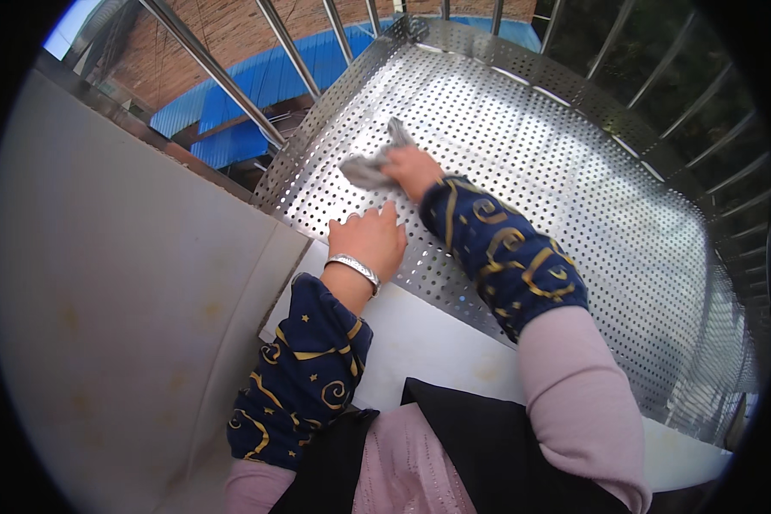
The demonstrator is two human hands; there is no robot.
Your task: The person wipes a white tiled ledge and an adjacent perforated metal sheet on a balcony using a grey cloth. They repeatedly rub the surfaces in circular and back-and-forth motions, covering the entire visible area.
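Note:
A perforated metal sheet with raised edges lies before me. My right hand is closed on a grey cloth, pressed against the sheet near its left side; hand and cloth look slightly blurred. Nearer to me, my left hand rests with spread, bent fingers at the sheet's near edge, holding nothing. It wears a ring and a silver bracelet. Dark blue sleeve covers with gold patterns cover both forearms.
Metal railing bars rise beyond the sheet on the far and right sides. A white sill runs along the near edge. On the left stands a pale, stained wall. Outside are blue corrugated roofs and a brick wall.

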